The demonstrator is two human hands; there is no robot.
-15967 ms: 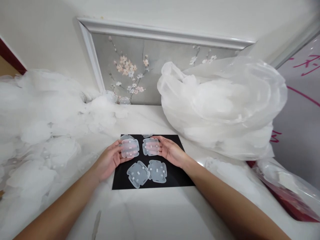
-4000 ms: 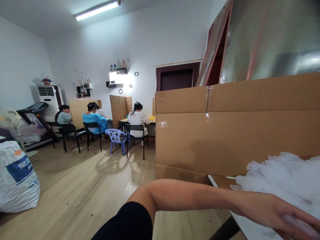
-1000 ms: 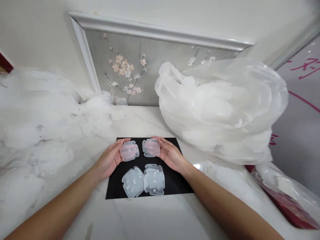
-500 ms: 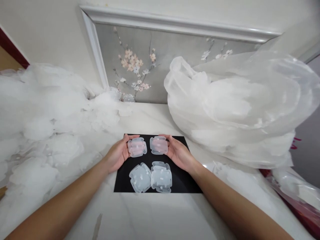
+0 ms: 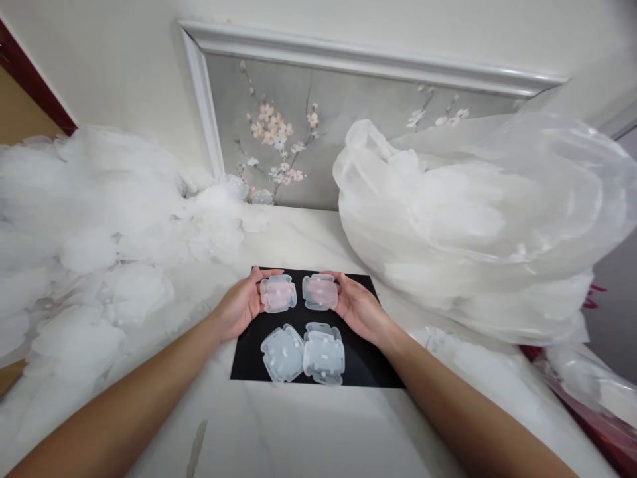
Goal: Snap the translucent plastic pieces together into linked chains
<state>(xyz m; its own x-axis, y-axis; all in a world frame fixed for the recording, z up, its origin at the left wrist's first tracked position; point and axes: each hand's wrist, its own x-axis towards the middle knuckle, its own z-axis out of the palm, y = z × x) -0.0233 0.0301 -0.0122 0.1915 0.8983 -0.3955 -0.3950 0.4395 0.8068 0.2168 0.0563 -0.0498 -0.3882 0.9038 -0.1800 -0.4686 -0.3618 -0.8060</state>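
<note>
My left hand [image 5: 243,302] is closed on a translucent, frosted plastic piece [image 5: 279,294], roughly square with notched edges; the fingers behind it show through pinkish. A matching frosted plastic piece [image 5: 319,292] is gripped by my right hand [image 5: 354,304], fingers likewise behind it. The two held pieces are side by side with a narrow gap between them, over a black mat [image 5: 368,362]. Nearer to me on the mat lie several more such pieces: a tilted one [image 5: 283,353] at left, touching a small overlapping stack [image 5: 324,355] at right.
A big heap of the same translucent pieces [image 5: 99,219] covers the table's left side. At the right stands a bulging clear plastic bag [image 5: 472,219] full of pale pieces. Behind, a framed flower panel [image 5: 318,133] is on the wall. The table [image 5: 298,431] is white and marbled.
The whole view has shifted slightly, so everything appears a little further right. Both hands still hold their pieces, with the left piece turned a little straighter.
</note>
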